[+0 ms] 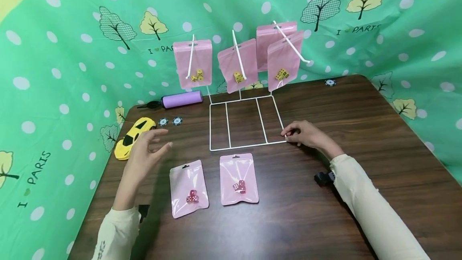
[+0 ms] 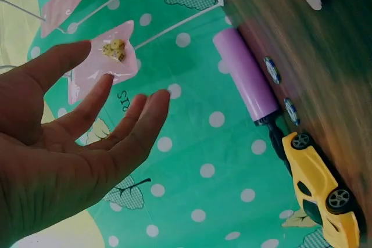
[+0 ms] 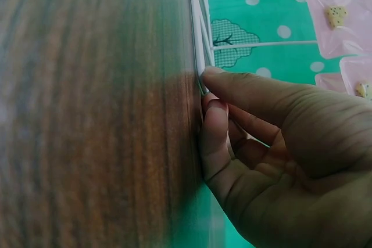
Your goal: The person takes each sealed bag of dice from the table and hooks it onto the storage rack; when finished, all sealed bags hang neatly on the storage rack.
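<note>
My right hand (image 1: 306,133) pinches the front right corner of a white wire display rack (image 1: 249,145) between thumb and fingers, low at the tabletop. From the rack's prongs hang pink pouches with yellow dice: one on the left prong (image 1: 203,57), a tilted pouch (image 1: 226,61) in the middle, and a front pouch (image 1: 279,61) overlapping a rear pouch (image 1: 262,39) on the right. My left hand (image 1: 146,151) is raised with fingers apart, holding nothing, beside a yellow toy car (image 1: 130,137). Two pink pouches with red dice, a left one (image 1: 180,183) and a right one (image 1: 229,171), lie flat in front of the rack.
Behind the car lies a purple cylinder (image 1: 182,99) with a black end. Two poker chips, one (image 1: 163,122) and another (image 1: 177,120), sit near it. A further chip (image 1: 330,82) is at the back right edge. Green patterned cloth (image 1: 72,91) surrounds the dark wooden table (image 1: 288,220).
</note>
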Demonstrator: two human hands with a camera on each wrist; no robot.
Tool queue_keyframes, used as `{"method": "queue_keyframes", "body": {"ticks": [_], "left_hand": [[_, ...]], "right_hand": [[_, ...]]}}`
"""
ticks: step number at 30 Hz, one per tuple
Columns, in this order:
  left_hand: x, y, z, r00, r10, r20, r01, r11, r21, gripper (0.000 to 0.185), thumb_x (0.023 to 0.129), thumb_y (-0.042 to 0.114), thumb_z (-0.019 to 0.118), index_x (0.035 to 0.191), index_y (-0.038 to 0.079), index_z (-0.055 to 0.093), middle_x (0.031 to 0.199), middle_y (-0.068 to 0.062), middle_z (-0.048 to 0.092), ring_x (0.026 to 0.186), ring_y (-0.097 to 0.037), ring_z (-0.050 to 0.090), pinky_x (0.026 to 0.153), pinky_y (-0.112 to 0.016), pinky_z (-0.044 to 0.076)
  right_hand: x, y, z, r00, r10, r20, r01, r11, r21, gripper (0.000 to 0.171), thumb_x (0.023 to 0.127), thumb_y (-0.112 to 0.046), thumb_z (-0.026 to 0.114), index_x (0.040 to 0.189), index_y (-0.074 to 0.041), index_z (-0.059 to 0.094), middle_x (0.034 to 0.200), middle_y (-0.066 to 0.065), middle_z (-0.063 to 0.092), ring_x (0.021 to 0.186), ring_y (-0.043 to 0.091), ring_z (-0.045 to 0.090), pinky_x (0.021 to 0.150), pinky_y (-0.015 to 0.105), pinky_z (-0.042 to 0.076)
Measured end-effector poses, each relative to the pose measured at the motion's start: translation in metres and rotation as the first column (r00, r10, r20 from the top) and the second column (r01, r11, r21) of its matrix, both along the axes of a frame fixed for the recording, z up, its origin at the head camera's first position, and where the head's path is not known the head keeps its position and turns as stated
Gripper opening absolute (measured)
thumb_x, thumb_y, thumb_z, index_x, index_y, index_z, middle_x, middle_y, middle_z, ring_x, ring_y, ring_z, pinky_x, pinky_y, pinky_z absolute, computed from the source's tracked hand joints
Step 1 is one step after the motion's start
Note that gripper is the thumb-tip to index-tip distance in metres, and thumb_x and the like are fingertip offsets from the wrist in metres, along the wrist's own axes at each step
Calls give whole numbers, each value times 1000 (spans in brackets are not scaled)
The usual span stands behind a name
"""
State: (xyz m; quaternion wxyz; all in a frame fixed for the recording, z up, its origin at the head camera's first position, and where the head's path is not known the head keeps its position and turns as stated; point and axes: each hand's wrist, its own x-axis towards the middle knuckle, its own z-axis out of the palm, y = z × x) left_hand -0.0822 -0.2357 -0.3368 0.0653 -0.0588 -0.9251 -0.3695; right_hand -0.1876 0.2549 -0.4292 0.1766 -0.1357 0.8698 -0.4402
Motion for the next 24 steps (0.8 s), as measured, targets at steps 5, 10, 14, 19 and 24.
{"method": "queue_keyframes", "body": {"ticks": [5, 10, 14, 19, 24], "left_hand": [[11, -5, -7, 1000, 9, 22, -8, 1000, -26, 44, 103, 17, 77, 141, -2, 64, 143, -30, 57, 127, -53, 61, 99, -66, 54], [23, -8, -13, 998, 29, 55, -27, 999, -47, 47, 103, 20, 77, 142, -2, 63, 146, -30, 59, 127, -52, 61, 102, -68, 52], [34, -9, -18, 994, 59, 96, -53, 996, -67, 49, 103, 22, 78, 142, -3, 63, 142, -30, 62, 126, -51, 63, 104, -67, 51], [45, -9, -25, 986, 60, 153, -48, 996, -80, 45, 103, 21, 78, 140, -1, 64, 137, -29, 66, 123, -50, 65, 100, -65, 54], [53, -9, -33, 972, 55, 228, -40, 997, -70, 41, 102, 19, 78, 138, 2, 67, 135, -29, 69, 120, -48, 68, 93, -60, 58]], "right_hand": [[0, 0, -1, 1000, 6, 13, -6, 1000, -2, 22, 103, -1, 70, 123, 6, 73, 114, 19, 68, 81, 22, 58, 64, 32, 54], [-1, 1, 0, 1000, 3, -6, -3, 1000, -1, 22, 103, -1, 70, 124, 7, 72, 113, 19, 68, 82, 22, 58, 64, 32, 55], [-1, 1, 1, 1000, 10, -13, -10, 1000, 9, 22, 103, -2, 69, 123, 7, 73, 113, 19, 68, 81, 22, 58, 64, 32, 55], [-1, 1, 1, 1000, 11, -17, -10, 1000, 21, 21, 104, -1, 68, 122, 7, 73, 116, 20, 69, 80, 22, 59, 64, 32, 55], [-1, 1, 1, 1000, 18, -24, -17, 999, 28, 21, 104, -2, 69, 123, 6, 73, 117, 21, 70, 79, 22, 59, 64, 32, 55]]}}
